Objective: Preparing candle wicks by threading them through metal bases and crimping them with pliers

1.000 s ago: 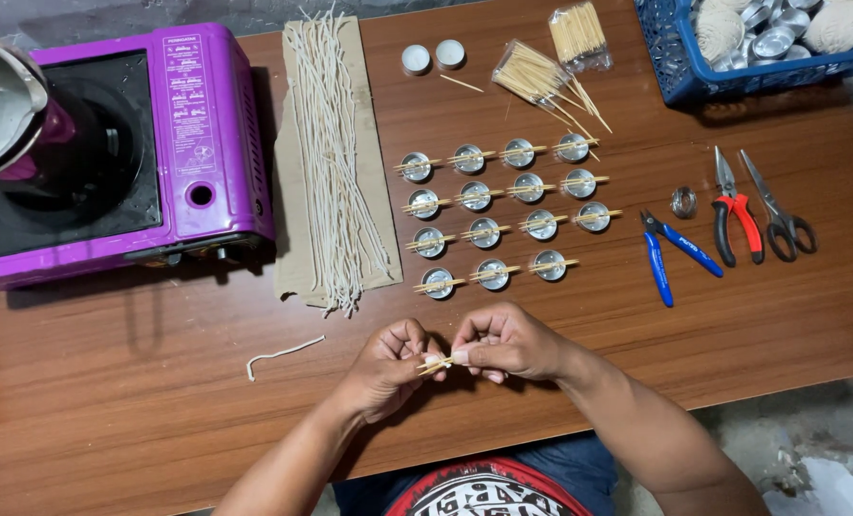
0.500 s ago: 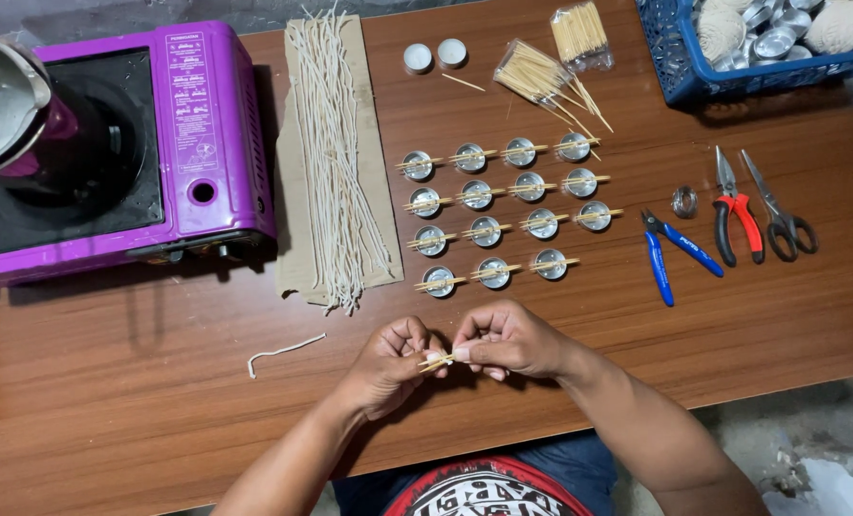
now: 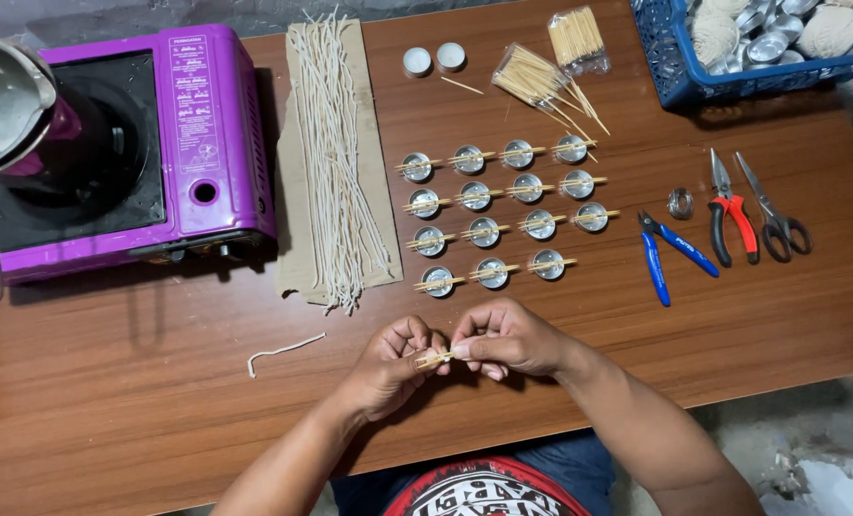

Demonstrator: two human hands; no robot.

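Toothpicks (image 3: 434, 360), a pair, sit pinched between both hands just above the near edge of the bench (image 3: 111, 411). Left hand (image 3: 391, 368) grips one end with thumb and fingers; right hand (image 3: 507, 339) pinches the other end. Whatever is clamped between the sticks is hidden by the fingertips, cannot tell. To do it well: keep both sticks parallel and level, hold close to the tips so they don't splay, match the span of the sticks already lying across the metal cups (image 3: 491, 272) in rows ahead. A loose wick piece (image 3: 283, 352) lies apart to the left; wick bundle (image 3: 335, 162) on cardboard beyond.
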